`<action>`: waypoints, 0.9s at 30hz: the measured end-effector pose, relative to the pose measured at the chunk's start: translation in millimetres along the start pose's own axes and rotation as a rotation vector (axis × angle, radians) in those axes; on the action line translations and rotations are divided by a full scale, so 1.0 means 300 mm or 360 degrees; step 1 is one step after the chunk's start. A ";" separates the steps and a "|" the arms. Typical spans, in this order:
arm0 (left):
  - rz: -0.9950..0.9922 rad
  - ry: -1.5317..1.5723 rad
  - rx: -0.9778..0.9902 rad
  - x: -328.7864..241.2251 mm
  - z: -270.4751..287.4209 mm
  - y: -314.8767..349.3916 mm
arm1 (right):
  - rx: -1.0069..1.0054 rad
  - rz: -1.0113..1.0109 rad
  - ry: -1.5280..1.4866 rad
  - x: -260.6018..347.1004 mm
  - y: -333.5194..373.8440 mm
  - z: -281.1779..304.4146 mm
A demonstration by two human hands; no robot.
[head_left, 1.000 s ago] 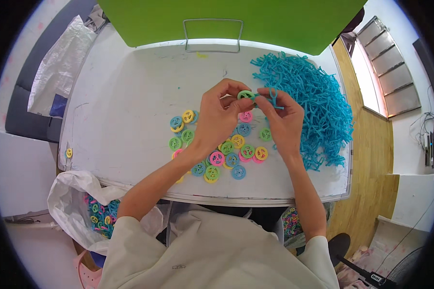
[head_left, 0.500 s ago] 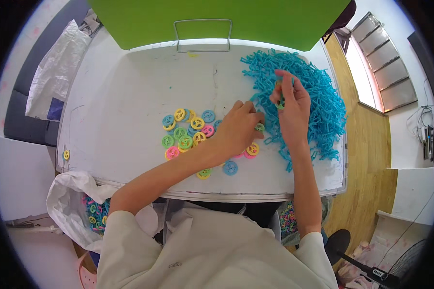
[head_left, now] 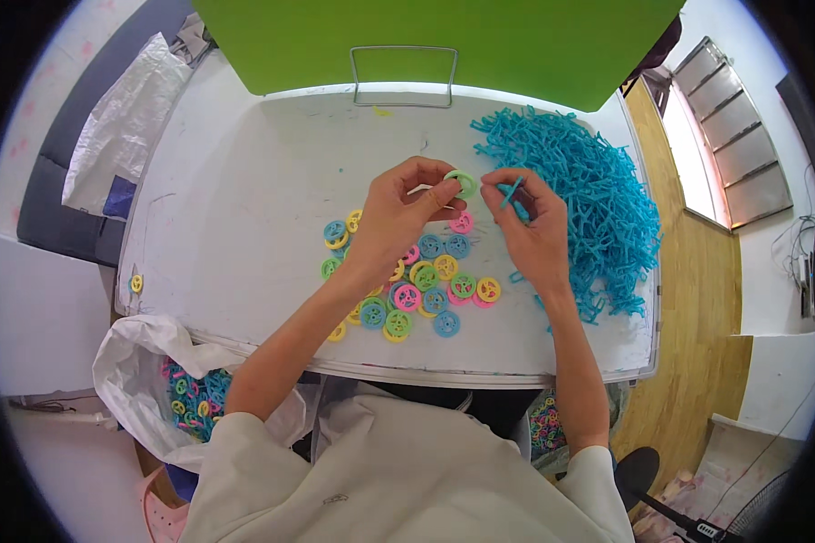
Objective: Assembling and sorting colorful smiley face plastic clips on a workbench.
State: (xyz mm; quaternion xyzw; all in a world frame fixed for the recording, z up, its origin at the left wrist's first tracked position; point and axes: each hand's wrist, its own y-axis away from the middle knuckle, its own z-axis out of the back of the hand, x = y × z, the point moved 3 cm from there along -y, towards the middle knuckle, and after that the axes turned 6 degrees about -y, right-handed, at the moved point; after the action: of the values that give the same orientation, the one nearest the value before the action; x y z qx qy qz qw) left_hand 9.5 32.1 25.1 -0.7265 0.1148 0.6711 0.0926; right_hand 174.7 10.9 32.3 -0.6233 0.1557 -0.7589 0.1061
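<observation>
Pinched between the thumb and fingers of my left hand (head_left: 406,201) is a light green plastic wheel (head_left: 463,185), raised above the table. Facing it across a small gap, my right hand (head_left: 536,226) grips a blue plastic piece (head_left: 513,194); a second blue bit shows lower in the palm, and I cannot tell if it is separate. Below my hands lie several spoked wheels in blue, yellow, green and pink, among them a pink wheel (head_left: 407,298) and a blue wheel (head_left: 446,324). Beside my right hand spreads a big heap of blue plastic pieces (head_left: 598,199).
The white table (head_left: 235,199) carries a green panel (head_left: 444,45) with a wire handle along its far side. One yellow wheel (head_left: 137,283) sits at the left edge. A white sack (head_left: 136,348) of coloured parts hangs at near left; another container of small parts (head_left: 548,423) is at near right.
My left hand has risen from the wheels with the green wheel. My right hand has come down and left from the blue heap, a blue piece in its fingers. The view has shifted slightly.
</observation>
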 end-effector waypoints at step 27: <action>-0.0309 -0.0217 -0.0266 0.071 -0.009 0.004 | 0.0091 -0.0661 -0.0811 -0.062 0.036 -0.061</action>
State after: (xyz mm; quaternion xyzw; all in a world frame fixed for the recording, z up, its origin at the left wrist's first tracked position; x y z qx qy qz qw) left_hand 13.3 29.3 4.2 -0.6921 -0.0188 0.7141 0.1039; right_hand 160.1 9.2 8.3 -0.8084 -0.0276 -0.5880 0.0020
